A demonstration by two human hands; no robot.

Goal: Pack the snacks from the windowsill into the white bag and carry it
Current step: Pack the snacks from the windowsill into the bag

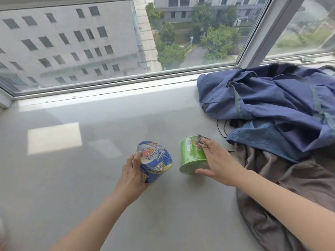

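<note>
My left hand (132, 172) grips a blue instant-noodle cup (155, 162), tilted, above the grey windowsill (90, 160). My right hand (216, 162) holds a short green snack can (192, 154) from its right side, thumb under its base and fingers over the top. The can is tipped with its bottom facing me. A small dark packet (202, 139) is pinched under my right fingers against the can. No white bag is in view.
A crumpled blue garment (272, 104) and a brown-grey cloth (290, 187) lie on the sill's right side, with a thin black cord (222, 128) beside them. The window frame (108, 86) runs along the back. Sunlit patches mark the sill's left.
</note>
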